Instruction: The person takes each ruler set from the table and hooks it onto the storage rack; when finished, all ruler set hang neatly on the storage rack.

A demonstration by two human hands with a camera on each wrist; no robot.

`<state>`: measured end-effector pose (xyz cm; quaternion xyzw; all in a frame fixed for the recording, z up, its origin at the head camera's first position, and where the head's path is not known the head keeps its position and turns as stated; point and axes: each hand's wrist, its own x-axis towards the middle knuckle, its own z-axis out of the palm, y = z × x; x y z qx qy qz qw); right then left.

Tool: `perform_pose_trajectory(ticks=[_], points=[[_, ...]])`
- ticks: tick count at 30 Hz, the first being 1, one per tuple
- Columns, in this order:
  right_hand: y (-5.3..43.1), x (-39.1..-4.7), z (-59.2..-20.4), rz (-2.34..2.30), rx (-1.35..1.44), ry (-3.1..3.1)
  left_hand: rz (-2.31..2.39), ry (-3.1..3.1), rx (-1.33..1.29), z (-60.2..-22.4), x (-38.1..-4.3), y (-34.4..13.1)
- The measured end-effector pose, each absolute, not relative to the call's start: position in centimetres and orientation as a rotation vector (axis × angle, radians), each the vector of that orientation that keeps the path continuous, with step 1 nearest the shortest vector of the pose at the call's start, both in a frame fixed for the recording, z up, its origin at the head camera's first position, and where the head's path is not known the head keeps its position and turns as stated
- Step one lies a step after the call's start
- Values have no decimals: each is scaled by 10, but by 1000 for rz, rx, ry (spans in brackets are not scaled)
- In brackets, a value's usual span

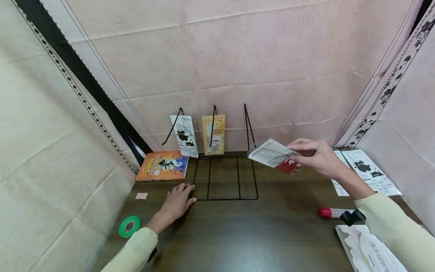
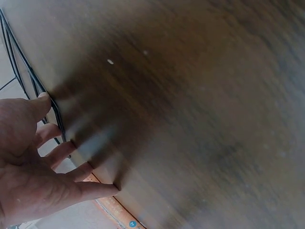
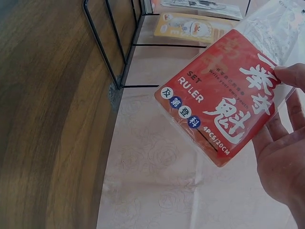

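My right hand (image 1: 317, 156) pinches a ruler set packet (image 1: 272, 154) at its right edge, holding it tilted in the air close to the right prong of a black wire rack (image 1: 225, 199). In the right wrist view, the packet's red card (image 3: 214, 95) reads "SET RULER", and a clear plastic sleeve shows at its upper end. On the rack's left base corner lies my left hand (image 1: 176, 199), its fingers spread and fingertips at the wire and table. A white packet with black cats (image 1: 185, 136) hangs on the left prong; a yellow packet (image 1: 214, 135) hangs on the middle prong.
Left of the rack are an orange book (image 1: 162, 166), a pink eraser (image 1: 141, 196) and a green tape roll (image 1: 129, 226). White cat-print packets (image 1: 370, 172), a red-capped tube (image 1: 325, 212) and a white package (image 1: 370, 249) lie on the right. Cloth walls enclose the table.
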<state>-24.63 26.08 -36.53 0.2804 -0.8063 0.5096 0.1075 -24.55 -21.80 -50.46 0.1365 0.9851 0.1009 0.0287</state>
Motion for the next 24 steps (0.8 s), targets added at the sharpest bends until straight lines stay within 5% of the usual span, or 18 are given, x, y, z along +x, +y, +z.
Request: perform_pose_trajectory(ticks=[24], points=[[242,-267,-360,1562,614,-2397,310,3042,429,-504,-247,-218]])
